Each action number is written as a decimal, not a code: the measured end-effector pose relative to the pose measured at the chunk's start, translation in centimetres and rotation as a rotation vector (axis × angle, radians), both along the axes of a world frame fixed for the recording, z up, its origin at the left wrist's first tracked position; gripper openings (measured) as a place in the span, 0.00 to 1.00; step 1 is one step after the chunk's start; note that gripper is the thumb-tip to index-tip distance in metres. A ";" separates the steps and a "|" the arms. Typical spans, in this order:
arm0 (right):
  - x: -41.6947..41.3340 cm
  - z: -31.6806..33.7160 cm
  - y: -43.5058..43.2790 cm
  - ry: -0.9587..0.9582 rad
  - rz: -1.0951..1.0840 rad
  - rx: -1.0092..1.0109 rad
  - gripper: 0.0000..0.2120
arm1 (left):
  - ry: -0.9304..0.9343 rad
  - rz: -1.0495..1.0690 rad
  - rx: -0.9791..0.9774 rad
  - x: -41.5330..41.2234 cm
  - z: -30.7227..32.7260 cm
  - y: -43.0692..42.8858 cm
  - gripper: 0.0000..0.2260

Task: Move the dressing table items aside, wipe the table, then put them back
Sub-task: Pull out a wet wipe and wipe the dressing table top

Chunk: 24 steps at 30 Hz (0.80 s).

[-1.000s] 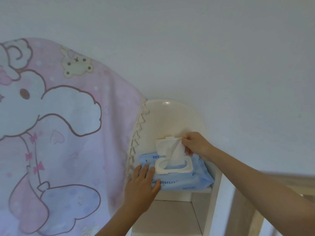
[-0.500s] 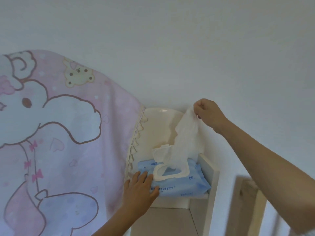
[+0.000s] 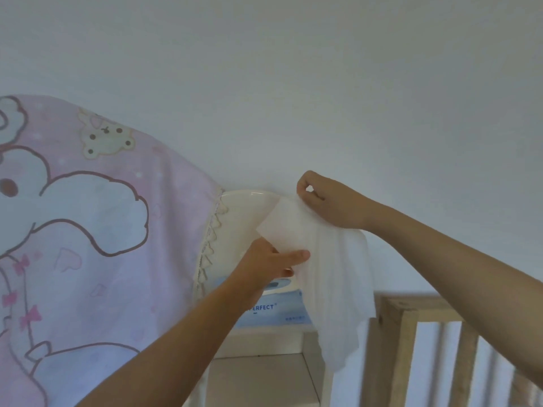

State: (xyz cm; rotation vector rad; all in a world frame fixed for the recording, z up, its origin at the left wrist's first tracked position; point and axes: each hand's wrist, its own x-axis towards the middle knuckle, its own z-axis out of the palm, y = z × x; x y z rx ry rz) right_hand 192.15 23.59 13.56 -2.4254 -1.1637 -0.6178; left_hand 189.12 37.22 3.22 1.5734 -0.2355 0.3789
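A white wet wipe hangs unfolded in the air in front of the shelf. My right hand pinches its top edge, up near the wall. My left hand pinches the wipe's left edge between thumb and fingers. Below and behind the wipe lies the blue wipe pack, partly hidden by my left hand and the wipe. The pack rests on the top level of a white shelf unit.
A pink cartoon-print cloth covers the left side, draped over something hidden. A white rounded panel rises behind the pack. A wooden slatted frame stands at lower right. A plain wall fills the upper view.
My right hand pulled the wipe fully out of the pack and spread it. My left hand left the pack and took hold of the wipe's left edge.
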 end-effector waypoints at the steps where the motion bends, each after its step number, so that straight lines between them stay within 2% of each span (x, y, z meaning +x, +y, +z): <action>1: -0.1 -0.3 -0.4 0.024 0.004 0.021 0.05 | 0.010 -0.020 -0.040 -0.3 -0.1 -0.2 0.12; 4: -0.4 -1.6 -1.8 0.202 0.008 0.159 0.06 | -0.013 -0.068 -0.108 -0.9 -0.3 0.0 0.04; 7: -0.7 -3.7 -3.0 0.505 0.081 0.302 0.07 | -0.025 -0.113 -0.102 -1.5 -0.6 0.9 0.04; 10: -1.1 -6.2 -4.1 0.735 0.174 0.207 0.06 | -0.001 -0.165 -0.084 -2.4 -1.2 1.6 0.05; 13: -1.3 -9.3 -4.5 0.970 0.284 0.115 0.10 | 0.059 -0.232 -0.100 -3.2 -2.6 2.2 0.06; 16: -1.5 -13.2 -4.5 1.050 0.299 0.190 0.11 | 0.149 -0.201 -0.131 -3.9 -4.6 2.6 0.08; 18: -1.9 -16.1 -4.5 1.117 0.315 0.320 0.06 | 0.200 -0.120 -0.119 -4.4 -6.1 2.7 0.07; 21: -1.9 -21.1 -4.3 1.217 0.392 0.629 0.30 | 0.270 0.018 -0.093 -5.2 -9.2 2.7 0.07; 24: -2.3 -25.4 -3.6 1.321 0.456 0.920 0.38 | 0.371 0.131 -0.102 -6.1 -13.4 2.0 0.08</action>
